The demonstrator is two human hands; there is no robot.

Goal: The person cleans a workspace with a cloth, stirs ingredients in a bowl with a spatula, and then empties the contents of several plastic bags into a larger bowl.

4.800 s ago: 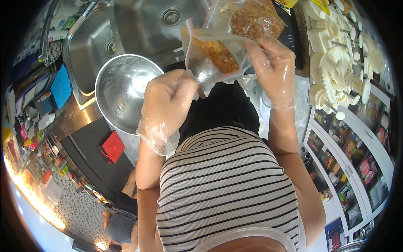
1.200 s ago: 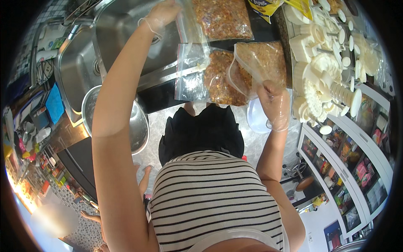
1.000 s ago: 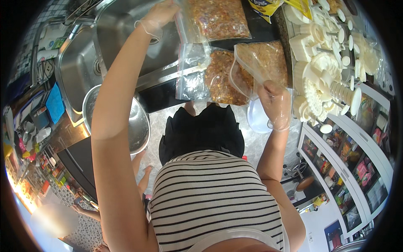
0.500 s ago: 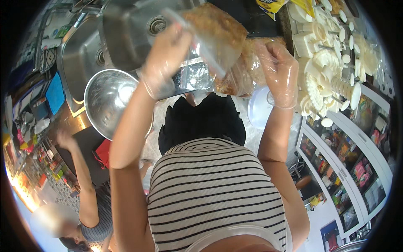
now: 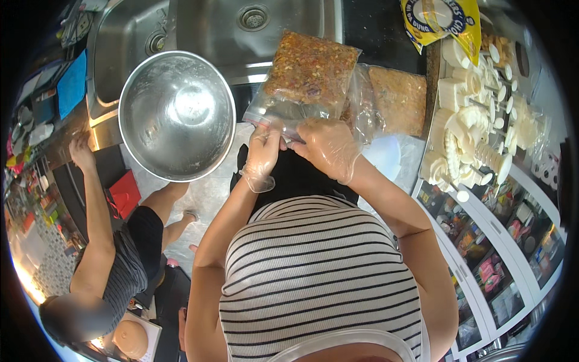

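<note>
A clear zip bag point(image 5: 313, 69) lies on the dark counter, packed with a flat block of orange-brown chopped filling. Its open-looking zip edge faces me. Both my hands wear thin clear plastic gloves and grip that edge. My left hand point(image 5: 263, 149) pinches it near the left end, and my right hand point(image 5: 329, 142) pinches it close by, fingers nearly touching. Whether the zip is sealed I cannot tell. Right of it, partly beneath its edge, lies a second clear bag point(image 5: 398, 99) with a paler, flat filling.
A large steel bowl point(image 5: 175, 114) stands left, before a double sink point(image 5: 208, 36). White plastic cutters or moulds point(image 5: 470, 127) crowd the right, below a yellow packet point(image 5: 443, 24). A pale round container point(image 5: 383, 155) sits low beside the counter. Another person point(image 5: 114, 253) works at far left.
My left hand has come down from over the sink, and my right has moved left off the paler bag. The orange-brown bag, earlier lifted and tilted, now lies flat with both hands at its edge.
</note>
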